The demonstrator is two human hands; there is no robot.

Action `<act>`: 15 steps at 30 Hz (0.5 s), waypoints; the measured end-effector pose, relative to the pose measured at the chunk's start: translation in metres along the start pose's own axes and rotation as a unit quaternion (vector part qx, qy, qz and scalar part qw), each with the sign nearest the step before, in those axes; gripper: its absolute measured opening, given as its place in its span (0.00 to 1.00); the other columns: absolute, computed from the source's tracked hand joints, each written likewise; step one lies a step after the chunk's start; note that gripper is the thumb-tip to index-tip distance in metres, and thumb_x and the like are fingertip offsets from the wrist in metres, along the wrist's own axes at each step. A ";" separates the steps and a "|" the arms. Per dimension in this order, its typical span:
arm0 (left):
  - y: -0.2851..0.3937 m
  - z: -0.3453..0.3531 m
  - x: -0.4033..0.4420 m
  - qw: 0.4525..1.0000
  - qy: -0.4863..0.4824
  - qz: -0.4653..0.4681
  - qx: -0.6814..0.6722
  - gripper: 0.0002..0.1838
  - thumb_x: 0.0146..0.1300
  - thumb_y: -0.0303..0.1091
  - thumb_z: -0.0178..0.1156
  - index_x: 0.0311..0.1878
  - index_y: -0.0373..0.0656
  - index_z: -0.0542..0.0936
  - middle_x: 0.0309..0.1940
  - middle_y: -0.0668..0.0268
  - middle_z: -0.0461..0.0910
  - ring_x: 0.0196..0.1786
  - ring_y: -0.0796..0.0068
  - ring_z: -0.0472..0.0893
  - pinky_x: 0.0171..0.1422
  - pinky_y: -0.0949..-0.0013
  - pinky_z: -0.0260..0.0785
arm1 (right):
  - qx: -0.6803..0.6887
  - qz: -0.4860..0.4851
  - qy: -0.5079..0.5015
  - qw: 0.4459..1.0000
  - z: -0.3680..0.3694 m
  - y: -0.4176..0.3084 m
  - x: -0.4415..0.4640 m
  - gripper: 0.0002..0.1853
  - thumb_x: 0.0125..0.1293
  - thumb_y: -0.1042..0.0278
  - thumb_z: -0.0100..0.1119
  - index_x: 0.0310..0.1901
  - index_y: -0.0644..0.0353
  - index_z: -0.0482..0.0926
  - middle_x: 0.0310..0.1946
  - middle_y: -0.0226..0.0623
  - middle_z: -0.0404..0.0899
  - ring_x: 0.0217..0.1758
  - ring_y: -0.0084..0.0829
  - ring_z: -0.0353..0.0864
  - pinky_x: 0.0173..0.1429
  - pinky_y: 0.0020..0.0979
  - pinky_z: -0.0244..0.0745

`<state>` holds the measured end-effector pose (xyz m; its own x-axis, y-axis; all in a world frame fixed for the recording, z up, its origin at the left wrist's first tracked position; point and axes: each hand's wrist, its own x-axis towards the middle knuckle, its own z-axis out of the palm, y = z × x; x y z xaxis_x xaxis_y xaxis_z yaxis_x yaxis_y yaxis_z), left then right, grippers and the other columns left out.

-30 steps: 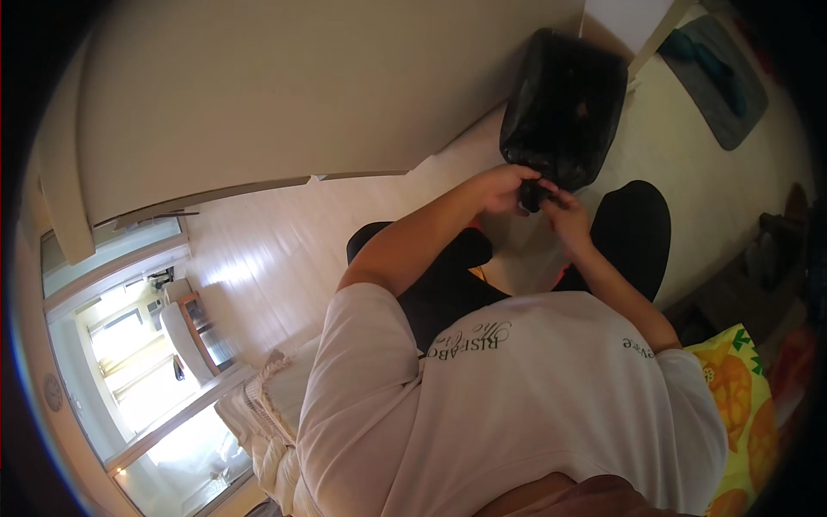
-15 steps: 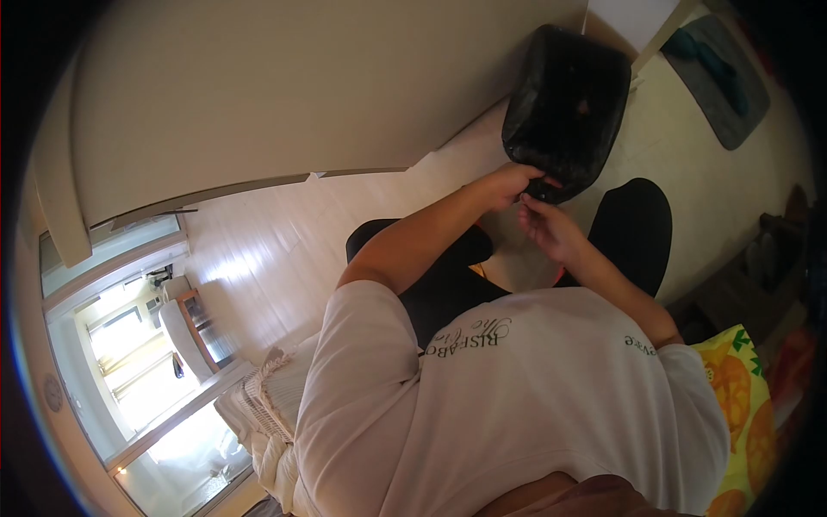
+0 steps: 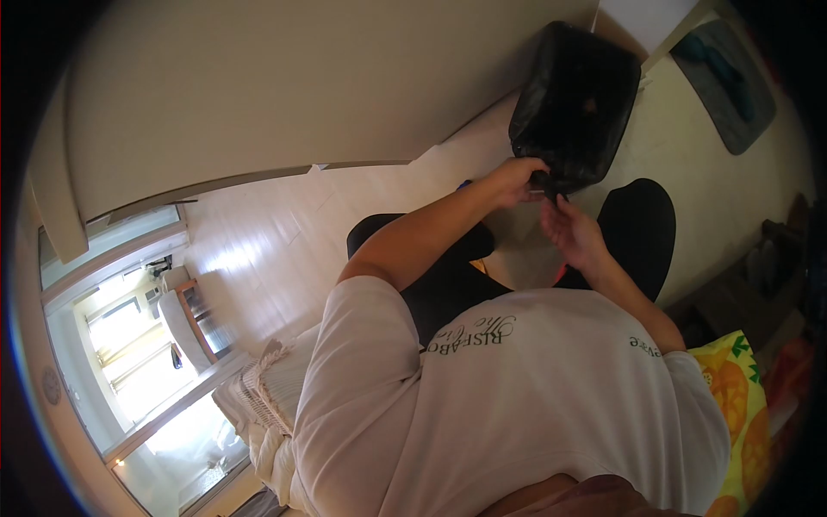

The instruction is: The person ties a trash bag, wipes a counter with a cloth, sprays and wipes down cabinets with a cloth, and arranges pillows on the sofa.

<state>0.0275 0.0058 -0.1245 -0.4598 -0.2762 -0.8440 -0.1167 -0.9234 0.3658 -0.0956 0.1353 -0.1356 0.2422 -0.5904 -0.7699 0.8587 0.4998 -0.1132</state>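
A black, shiny, rounded-rectangular object (image 3: 586,95), like a bin or a bag, stands beside the beige panel at upper centre. My left hand (image 3: 519,179) is closed on dark material at its near end. Close by, my right hand (image 3: 575,233) has its fingertips against the same dark material, with its fingers partly curled. The exact grip there is small and dark. Both hands are above the floor, between my knees in black trousers (image 3: 637,228).
A large beige panel (image 3: 284,95) fills the upper left. At the upper right is a grey mat (image 3: 732,95) with a teal item. A yellow fruit-print item (image 3: 741,396) lies at my right, near dark clutter. Cream fabric (image 3: 276,396) and a bright window are at left.
The dark material between my hands was gathered, then lower against the black object, and now shows as a strip. My right hand has shifted slightly right and down; the view has tilted a little.
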 end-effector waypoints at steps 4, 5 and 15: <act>0.001 -0.003 0.005 0.998 0.045 0.005 0.033 0.08 0.56 0.32 0.58 0.37 0.43 0.72 0.32 0.66 0.72 0.35 0.73 0.73 0.43 0.67 0.70 | 0.012 -0.054 0.061 0.997 -0.002 -0.001 0.004 0.11 0.64 0.66 0.52 0.43 0.64 0.72 0.35 0.34 0.75 0.39 0.28 0.77 0.47 0.26 0.75; 0.001 -0.003 0.006 0.998 0.055 -0.005 0.026 0.07 0.56 0.32 0.58 0.37 0.43 0.72 0.30 0.67 0.70 0.34 0.73 0.73 0.41 0.69 0.70 | 0.020 -0.057 0.070 0.996 -0.002 -0.002 0.005 0.11 0.64 0.66 0.52 0.43 0.64 0.71 0.35 0.34 0.75 0.39 0.28 0.77 0.47 0.26 0.75; 0.007 -0.009 0.001 0.992 -0.011 -0.127 -0.020 0.07 0.56 0.37 0.53 0.32 0.45 0.69 0.23 0.71 0.65 0.27 0.79 0.68 0.32 0.75 0.66 | 0.134 0.058 -0.044 0.988 -0.031 -0.004 0.074 0.08 0.64 0.76 0.45 0.42 0.67 0.69 0.34 0.38 0.74 0.33 0.27 0.77 0.40 0.23 0.79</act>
<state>0.0341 -0.0038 -0.1267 -0.4400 -0.0284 -0.8976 -0.1955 -0.9725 0.1266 -0.0953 0.1094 -0.2112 0.3743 -0.5980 -0.7088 0.9086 0.3892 0.1515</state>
